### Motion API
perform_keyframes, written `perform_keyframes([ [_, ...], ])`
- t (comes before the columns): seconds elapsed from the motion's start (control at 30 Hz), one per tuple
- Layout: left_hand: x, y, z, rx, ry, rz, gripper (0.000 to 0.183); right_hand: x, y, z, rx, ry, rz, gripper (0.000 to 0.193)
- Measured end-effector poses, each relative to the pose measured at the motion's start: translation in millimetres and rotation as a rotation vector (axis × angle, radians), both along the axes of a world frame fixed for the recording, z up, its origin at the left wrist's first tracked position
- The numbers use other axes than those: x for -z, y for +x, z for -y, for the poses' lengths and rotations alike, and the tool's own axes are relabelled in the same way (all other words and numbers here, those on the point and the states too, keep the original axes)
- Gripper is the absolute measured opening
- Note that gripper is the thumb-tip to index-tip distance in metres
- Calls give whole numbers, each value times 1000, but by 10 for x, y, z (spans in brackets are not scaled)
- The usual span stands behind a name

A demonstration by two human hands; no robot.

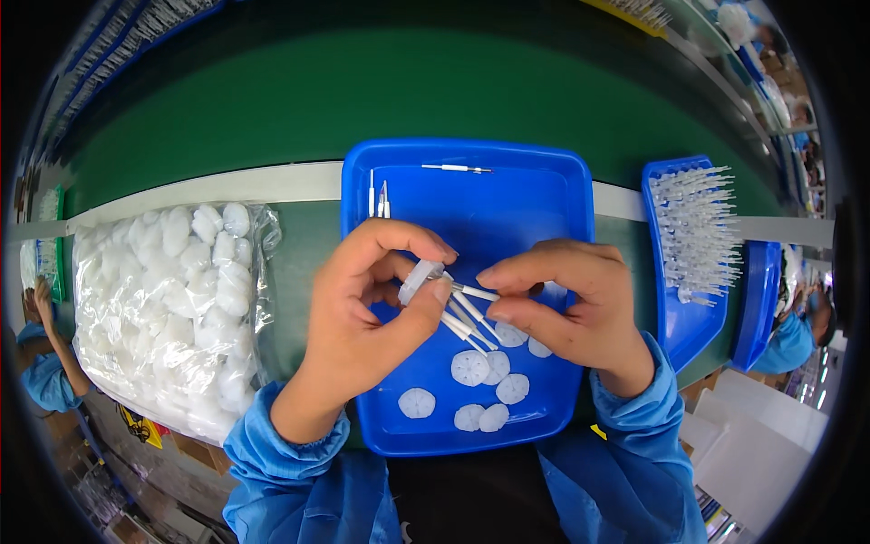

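My left hand (367, 313) grips a white plastic disc (419, 280) on edge between thumb and fingers, above a blue tray (467, 154). Several thin white rods (464, 328) stick out from the disc toward the lower right. My right hand (571, 304) pinches the end of one white rod (478, 293), whose other end reaches the disc. Below the hands, several loose white discs (469, 368) with small holes lie in the tray. A few rods with metal tips rest at its far side, one rod (457, 168) lying crosswise.
Left of the tray sits a clear plastic bag (168, 308) full of white discs. To the right, a blue bin (693, 322) bears rows of finished-looking rod clusters (696, 231). Other people in blue sleeves (50, 379) work at both sides.
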State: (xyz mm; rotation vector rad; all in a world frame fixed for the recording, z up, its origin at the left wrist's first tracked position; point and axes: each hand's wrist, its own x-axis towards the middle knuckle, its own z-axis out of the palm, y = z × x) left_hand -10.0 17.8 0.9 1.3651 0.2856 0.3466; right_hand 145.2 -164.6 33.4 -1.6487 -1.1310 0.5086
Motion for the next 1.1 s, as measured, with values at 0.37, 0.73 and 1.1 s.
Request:
perform_keyframes([
  [0.37,-87,15,-35,-108,-120,-6,25,-129,642,-177,318,-67,757,28],
  [0.73,-68,58,-8,-80,43,84,37,-5,88,-205,6,152,784,26],
  [1.1,5,62,42,-203,489,95,52,54,-35,-151,121,-10,236,18],
])
